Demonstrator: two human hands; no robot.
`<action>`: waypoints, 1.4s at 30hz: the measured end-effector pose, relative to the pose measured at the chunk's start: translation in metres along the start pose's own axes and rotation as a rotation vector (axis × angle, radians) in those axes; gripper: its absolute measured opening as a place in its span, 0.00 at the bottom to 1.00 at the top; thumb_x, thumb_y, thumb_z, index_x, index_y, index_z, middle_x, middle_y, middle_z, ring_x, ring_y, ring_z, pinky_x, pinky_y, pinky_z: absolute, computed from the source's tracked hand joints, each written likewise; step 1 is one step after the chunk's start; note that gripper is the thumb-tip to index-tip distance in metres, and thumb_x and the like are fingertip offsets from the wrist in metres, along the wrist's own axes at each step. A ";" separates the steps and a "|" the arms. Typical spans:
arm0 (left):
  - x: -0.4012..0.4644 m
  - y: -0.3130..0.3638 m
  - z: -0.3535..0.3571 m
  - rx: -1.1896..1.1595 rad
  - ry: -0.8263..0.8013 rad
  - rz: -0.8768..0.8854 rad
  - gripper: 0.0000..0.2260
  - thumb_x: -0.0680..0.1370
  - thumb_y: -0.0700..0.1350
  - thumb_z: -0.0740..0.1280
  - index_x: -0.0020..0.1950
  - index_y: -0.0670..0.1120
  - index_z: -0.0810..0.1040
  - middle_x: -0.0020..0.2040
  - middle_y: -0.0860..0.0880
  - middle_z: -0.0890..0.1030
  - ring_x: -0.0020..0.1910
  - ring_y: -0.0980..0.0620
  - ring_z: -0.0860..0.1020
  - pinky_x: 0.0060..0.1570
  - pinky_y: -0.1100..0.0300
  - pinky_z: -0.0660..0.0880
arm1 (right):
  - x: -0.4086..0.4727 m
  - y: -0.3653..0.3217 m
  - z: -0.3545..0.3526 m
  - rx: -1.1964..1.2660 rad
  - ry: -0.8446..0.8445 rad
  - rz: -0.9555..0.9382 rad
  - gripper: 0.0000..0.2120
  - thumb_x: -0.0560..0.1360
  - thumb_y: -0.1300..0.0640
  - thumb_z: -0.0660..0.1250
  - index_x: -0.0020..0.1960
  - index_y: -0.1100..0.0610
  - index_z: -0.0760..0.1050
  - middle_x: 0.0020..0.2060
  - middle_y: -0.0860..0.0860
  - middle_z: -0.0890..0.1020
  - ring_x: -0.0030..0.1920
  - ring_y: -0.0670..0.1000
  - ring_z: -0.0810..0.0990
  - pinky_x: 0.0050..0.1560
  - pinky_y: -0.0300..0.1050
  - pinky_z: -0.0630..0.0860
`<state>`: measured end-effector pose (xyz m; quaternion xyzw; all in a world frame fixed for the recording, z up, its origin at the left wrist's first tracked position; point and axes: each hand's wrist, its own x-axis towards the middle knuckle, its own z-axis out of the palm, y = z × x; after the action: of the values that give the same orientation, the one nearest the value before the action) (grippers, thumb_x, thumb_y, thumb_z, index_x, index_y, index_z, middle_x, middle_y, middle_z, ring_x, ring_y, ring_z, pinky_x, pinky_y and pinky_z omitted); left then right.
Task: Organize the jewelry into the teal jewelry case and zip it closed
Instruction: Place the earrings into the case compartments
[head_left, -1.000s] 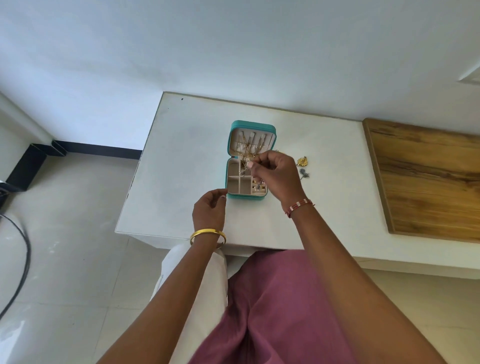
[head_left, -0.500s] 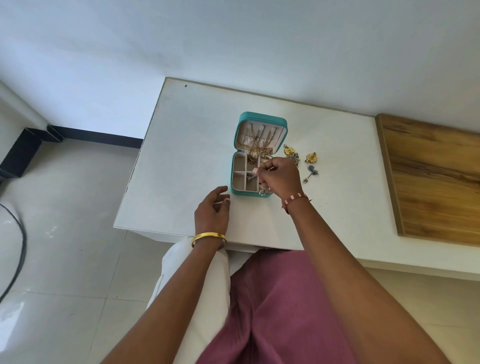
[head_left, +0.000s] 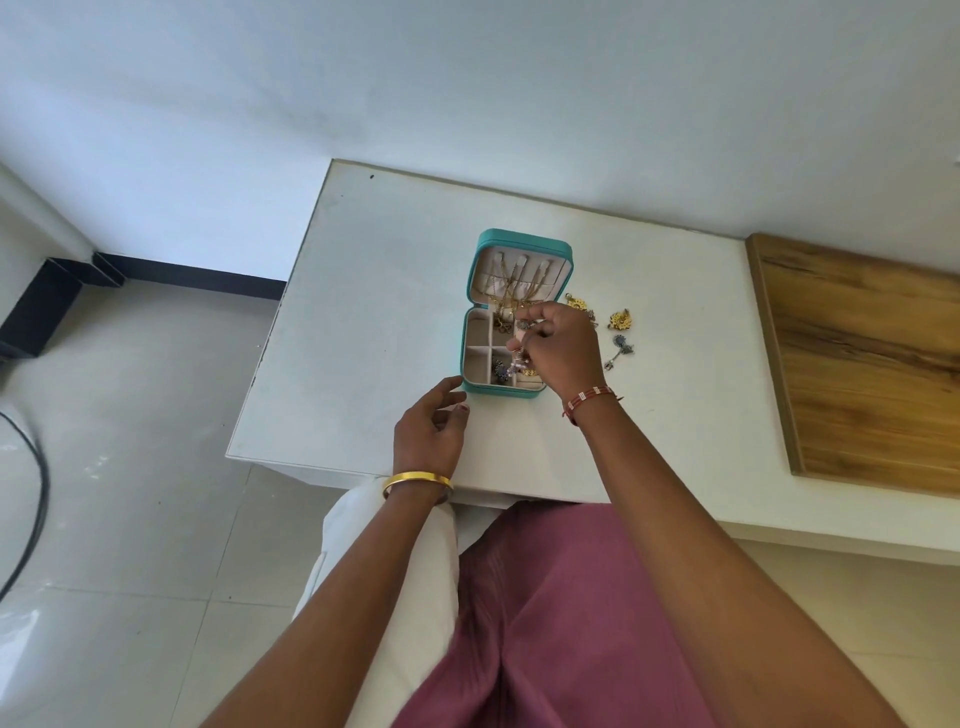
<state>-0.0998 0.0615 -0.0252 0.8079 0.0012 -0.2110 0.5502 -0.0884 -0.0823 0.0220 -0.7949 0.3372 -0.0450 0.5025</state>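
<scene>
the open teal zip-around jewelry case (head_left: 518, 312) lies on the white table (head_left: 374, 312). the right hand (head_left: 563, 348) pinches a small dangling earring (head_left: 517, 366) over its compartments; the left hand (head_left: 431, 431), fingers relaxed, rests beside the case.

Wall (head_left: 467, 78): plain, pale, evenly lit | Floor (head_left: 130, 519): glossy light tiles with soft glare | Skirting (head_left: 197, 273): dark strip along wall base | Table (head_left: 363, 312): white, against the wall | Board (head_left: 857, 364): wood-grain, on ledge at right | Cable (head_left: 36, 493): black, curving on floor at left
</scene>
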 end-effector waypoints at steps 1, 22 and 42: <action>0.000 0.000 0.000 -0.006 -0.001 0.000 0.16 0.76 0.38 0.62 0.64 0.47 0.73 0.58 0.45 0.80 0.48 0.55 0.75 0.54 0.64 0.70 | 0.001 0.002 0.003 0.004 -0.005 0.019 0.12 0.74 0.71 0.59 0.53 0.63 0.76 0.42 0.60 0.83 0.42 0.57 0.83 0.36 0.44 0.80; -0.004 0.000 0.000 -0.040 0.134 0.000 0.10 0.76 0.37 0.62 0.54 0.44 0.79 0.50 0.44 0.82 0.47 0.49 0.79 0.50 0.64 0.71 | -0.004 0.018 -0.001 -0.112 0.037 -0.080 0.12 0.73 0.71 0.61 0.50 0.62 0.81 0.48 0.60 0.83 0.40 0.52 0.78 0.52 0.52 0.79; -0.018 0.059 0.091 -0.114 -0.084 0.078 0.12 0.75 0.35 0.59 0.43 0.49 0.78 0.37 0.48 0.80 0.38 0.57 0.78 0.45 0.62 0.75 | 0.016 0.102 -0.077 -0.138 0.360 0.061 0.08 0.73 0.65 0.64 0.51 0.62 0.78 0.43 0.59 0.82 0.40 0.51 0.75 0.46 0.39 0.70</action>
<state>-0.1336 -0.0386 0.0055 0.7651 -0.0414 -0.2224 0.6029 -0.1578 -0.1780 -0.0289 -0.7961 0.4476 -0.1480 0.3794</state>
